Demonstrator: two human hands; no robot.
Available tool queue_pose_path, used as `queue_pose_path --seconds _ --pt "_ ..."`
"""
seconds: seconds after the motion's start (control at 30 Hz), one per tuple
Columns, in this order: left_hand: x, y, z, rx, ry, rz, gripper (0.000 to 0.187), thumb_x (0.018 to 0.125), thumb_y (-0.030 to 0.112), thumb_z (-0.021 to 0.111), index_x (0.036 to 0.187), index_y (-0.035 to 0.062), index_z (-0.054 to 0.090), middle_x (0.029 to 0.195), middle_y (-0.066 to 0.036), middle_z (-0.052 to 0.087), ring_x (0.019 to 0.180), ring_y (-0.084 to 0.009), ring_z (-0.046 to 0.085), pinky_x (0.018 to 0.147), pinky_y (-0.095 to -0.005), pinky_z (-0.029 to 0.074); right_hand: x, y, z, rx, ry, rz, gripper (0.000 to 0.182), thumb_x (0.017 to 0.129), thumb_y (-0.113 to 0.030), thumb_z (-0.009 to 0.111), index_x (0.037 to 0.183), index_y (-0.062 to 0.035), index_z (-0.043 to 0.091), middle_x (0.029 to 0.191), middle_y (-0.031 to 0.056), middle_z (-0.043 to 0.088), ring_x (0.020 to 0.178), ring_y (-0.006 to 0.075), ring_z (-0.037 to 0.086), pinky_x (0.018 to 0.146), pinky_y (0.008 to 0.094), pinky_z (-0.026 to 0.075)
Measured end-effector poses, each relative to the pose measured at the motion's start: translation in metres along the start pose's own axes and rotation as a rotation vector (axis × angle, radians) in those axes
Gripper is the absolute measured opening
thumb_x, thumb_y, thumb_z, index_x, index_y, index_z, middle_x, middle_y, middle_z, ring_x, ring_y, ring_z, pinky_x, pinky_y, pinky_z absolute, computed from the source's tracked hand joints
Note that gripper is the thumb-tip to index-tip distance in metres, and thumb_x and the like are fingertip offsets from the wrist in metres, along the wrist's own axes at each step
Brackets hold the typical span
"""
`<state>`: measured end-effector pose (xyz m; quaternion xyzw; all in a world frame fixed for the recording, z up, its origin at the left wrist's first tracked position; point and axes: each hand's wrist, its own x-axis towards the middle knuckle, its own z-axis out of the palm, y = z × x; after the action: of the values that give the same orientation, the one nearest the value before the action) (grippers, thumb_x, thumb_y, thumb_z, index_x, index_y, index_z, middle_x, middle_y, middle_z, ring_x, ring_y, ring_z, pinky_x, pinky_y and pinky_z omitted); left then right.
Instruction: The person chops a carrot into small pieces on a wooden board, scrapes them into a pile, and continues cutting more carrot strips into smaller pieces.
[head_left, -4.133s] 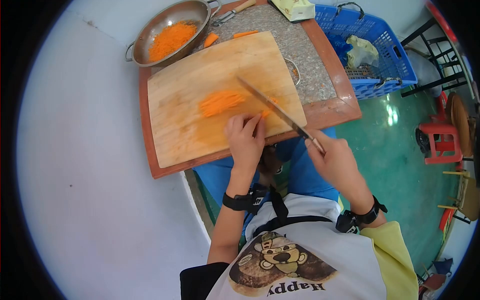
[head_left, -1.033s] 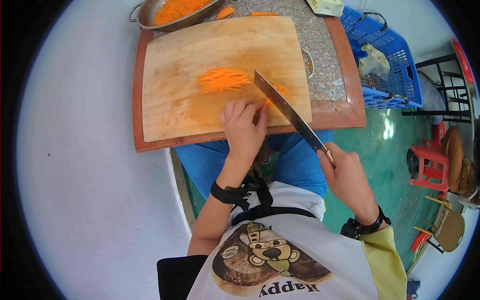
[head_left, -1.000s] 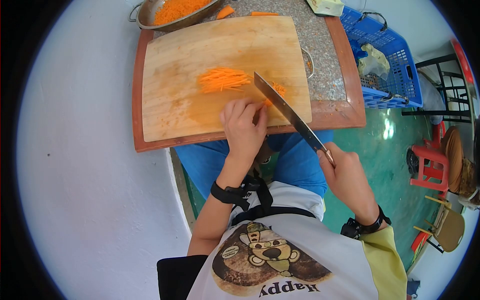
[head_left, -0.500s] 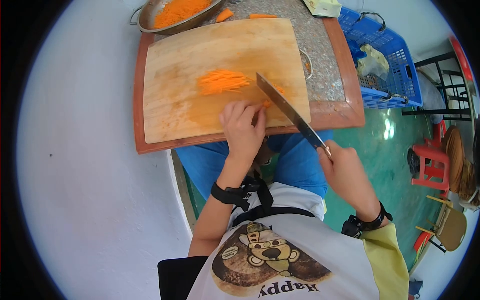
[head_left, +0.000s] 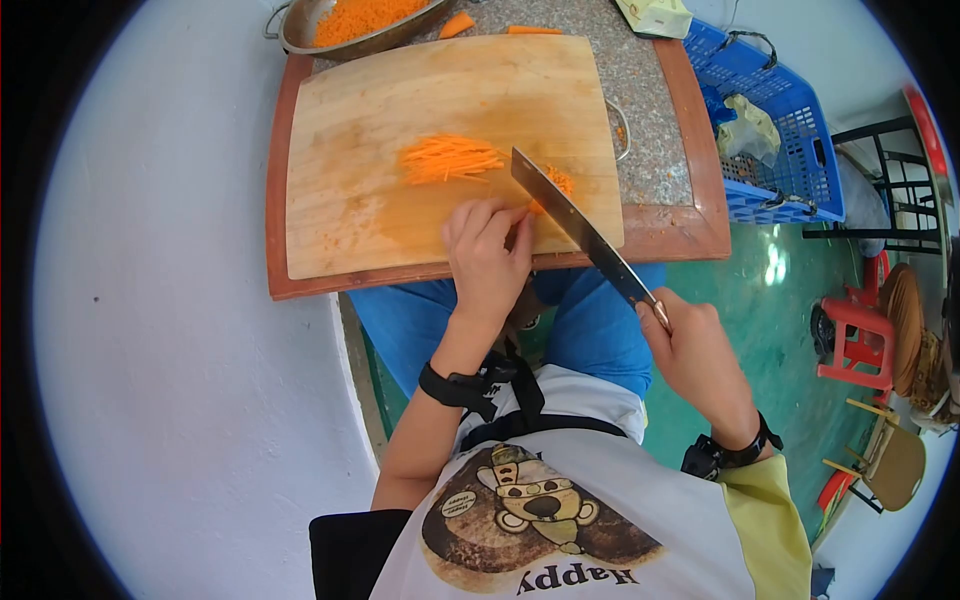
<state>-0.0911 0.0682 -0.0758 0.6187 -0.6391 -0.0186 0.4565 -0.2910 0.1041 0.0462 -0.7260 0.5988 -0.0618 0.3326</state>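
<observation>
My right hand grips the handle of a kitchen cleaver. Its broad blade slants up and left over the wooden cutting board. Close to the blade's left side, my left hand is closed with bent fingertips around carrot strips, mostly hidden by the fingers and blade. Just past the blade, on its right side, lie small bits of diced carrot. A pile of carrot sticks rests on the board above my left hand.
At the table's far left stands a metal pan of chopped carrot. Carrot pieces lie behind the board on the speckled tabletop. A blue plastic crate stands right of the table, a red stool farther off. A white wall borders the left.
More diced carrot shows beside the blade. The cleaver and both hands have barely shifted, while the whole view has moved slightly.
</observation>
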Motion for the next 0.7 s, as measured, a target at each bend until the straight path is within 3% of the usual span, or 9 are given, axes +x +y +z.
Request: queue_pose_path --seconds 0.33,0.7 --pt "0.0 -0.001 0.0 0.008 -0.004 0.008 0.01 0.071 0.008 0.073 0.079 0.0055 0.066 0.087 -0.007 0.061 0.087 -0.0254 0.056 0.077 -0.0352 0.039 0.003 -0.002 0.006 -0.122 -0.016 0.021 0.021 0.09 -0.015 0.054 0.078 0.0013 0.051 0.059 0.0245 0.054 0.058 0.0442 0.055 0.052 0.0497 0.043" --pt "-0.001 -0.001 -0.004 0.032 -0.031 0.037 0.011 0.074 0.007 0.07 0.085 0.0051 0.067 0.09 -0.008 0.061 0.09 -0.0265 0.056 0.078 -0.0364 0.039 0.001 0.002 -0.004 -0.017 0.009 -0.034 0.019 0.09 -0.014 0.055 0.078 0.0004 0.051 0.059 0.0237 0.055 0.057 0.0434 0.055 0.051 0.0493 0.043"
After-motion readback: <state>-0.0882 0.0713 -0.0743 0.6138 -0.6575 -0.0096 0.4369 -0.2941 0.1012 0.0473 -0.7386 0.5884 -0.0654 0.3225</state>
